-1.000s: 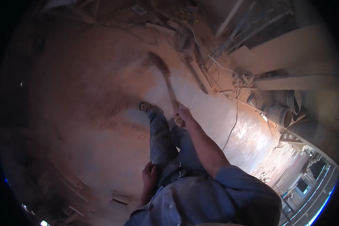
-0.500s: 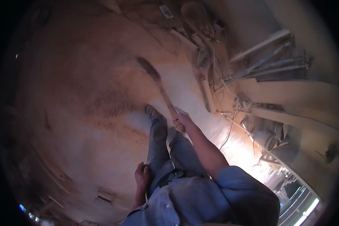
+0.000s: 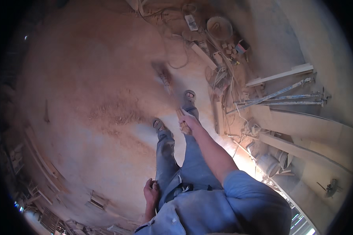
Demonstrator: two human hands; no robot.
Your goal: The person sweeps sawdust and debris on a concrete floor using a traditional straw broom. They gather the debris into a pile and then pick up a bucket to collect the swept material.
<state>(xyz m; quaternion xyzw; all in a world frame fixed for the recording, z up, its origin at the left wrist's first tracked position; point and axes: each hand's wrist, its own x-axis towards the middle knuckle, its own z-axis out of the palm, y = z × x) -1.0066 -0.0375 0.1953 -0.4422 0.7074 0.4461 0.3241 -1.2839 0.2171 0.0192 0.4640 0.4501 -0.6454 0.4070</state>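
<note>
The person stood on a dusty floor (image 3: 86, 70), sweeping with one arm. The right hand (image 3: 189, 123) was stretched out ahead of the body and closed tight around the upper end of a wooden broom handle (image 3: 175, 102), which ran forward and to the left, down to the blurred broom head (image 3: 161, 72) on the floor just beyond the feet. A pile of sawdust (image 3: 113, 115) lay to the left of the broom, near the left foot. The left hand (image 3: 151, 192) hung at the hip, resting against the trouser leg, holding nothing; whether its fingers were curled or loose I could not tell. To the right, well apart from the broom, wooden planks (image 3: 280, 74), long metal clamps (image 3: 278, 96), a tangle of cables (image 3: 219, 74) and a round bucket (image 3: 219, 27) lay along the wall.
</note>
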